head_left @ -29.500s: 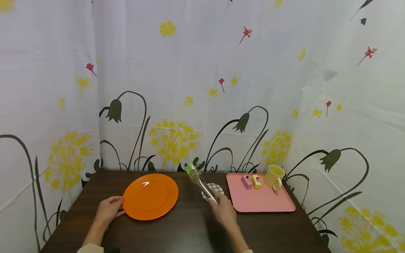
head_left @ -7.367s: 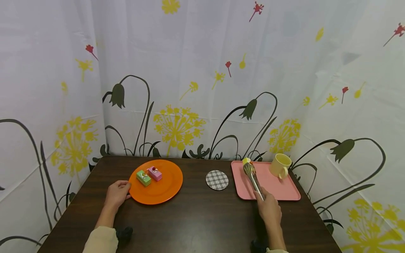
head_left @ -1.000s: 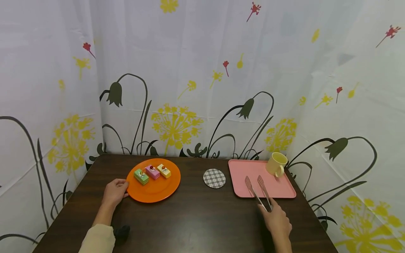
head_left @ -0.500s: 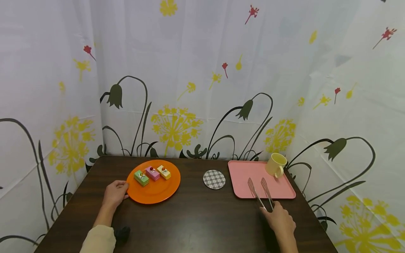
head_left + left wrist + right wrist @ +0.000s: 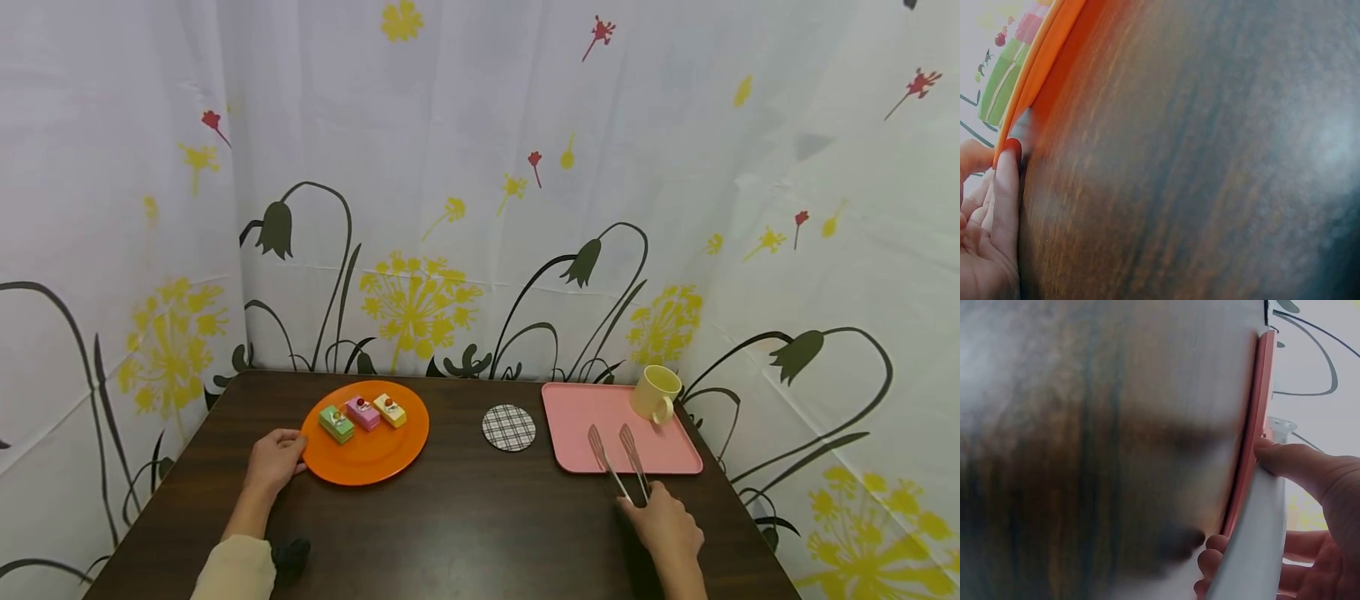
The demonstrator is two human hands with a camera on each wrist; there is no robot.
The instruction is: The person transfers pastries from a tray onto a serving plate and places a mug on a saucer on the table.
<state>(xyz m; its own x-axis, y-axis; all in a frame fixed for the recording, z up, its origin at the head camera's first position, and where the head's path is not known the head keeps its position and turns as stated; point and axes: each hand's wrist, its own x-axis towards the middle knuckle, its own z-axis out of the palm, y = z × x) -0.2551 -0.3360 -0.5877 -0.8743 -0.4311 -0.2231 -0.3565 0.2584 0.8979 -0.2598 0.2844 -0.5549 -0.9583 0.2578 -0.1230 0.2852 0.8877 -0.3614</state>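
My left hand (image 5: 275,460) pinches the near-left rim of an orange plate (image 5: 375,465). In the left wrist view, the thumb is above the rim (image 5: 1035,59) and a finger below it. On the plate sit a green cake slice (image 5: 336,425), a pink one (image 5: 363,413) and a yellow one (image 5: 391,411), side by side. My right hand (image 5: 667,523) holds metal tongs (image 5: 613,475) at the front of a pink tray (image 5: 592,400). Their arms stand spread, with nothing between the tips. In the right wrist view, thumb and fingers span the tongs' handle (image 5: 1252,531).
A yellow mug (image 5: 651,396) stands at the tray's back right corner. Between plate and tray lies a round checked coaster (image 5: 508,428) on the dark wooden table (image 5: 465,517). A flowered curtain (image 5: 435,167) closes off the back and sides.
Long ago the plate was bare and the tongs held the green slice; later they held the yellow one. All three are now on it. Over the last second, the tongs shifted slightly right and nearer.
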